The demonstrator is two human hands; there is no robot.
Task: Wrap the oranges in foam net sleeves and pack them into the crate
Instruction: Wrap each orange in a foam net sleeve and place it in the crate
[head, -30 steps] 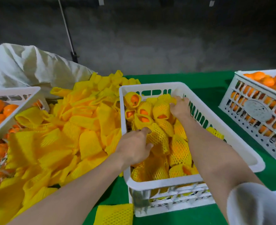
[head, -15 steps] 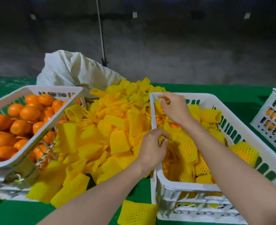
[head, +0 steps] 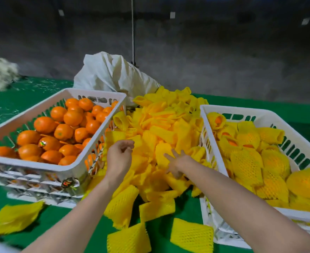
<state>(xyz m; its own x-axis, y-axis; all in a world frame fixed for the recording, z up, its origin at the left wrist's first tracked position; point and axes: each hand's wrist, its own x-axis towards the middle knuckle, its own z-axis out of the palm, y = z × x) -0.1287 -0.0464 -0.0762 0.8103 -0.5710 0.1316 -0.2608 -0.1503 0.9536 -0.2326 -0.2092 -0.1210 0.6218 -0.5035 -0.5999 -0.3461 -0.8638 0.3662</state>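
Observation:
A heap of yellow foam net sleeves (head: pixel 161 128) lies in the middle of the green table. Left of it a white crate (head: pixel 41 167) holds bare oranges (head: pixel 72 117). To the right a second white crate (head: pixel 241 111) holds oranges wrapped in yellow sleeves (head: pixel 247 161). My left hand (head: pixel 118 157) hovers over the heap's left side, its fingers loosely curled and holding nothing. My right hand (head: pixel 178 162) reaches into the heap with fingers spread, touching a sleeve.
A white woven sack (head: pixel 110 73) slumps behind the heap. Loose sleeves (head: pixel 191 234) lie on the green table (head: pixel 13 99) near the front edge, one at the far left (head: pixel 15 218). A dark wall stands behind.
Both hands have left the right crate and moved left over the sleeve heap. The view has swung left, bringing the crate of bare oranges fully into sight.

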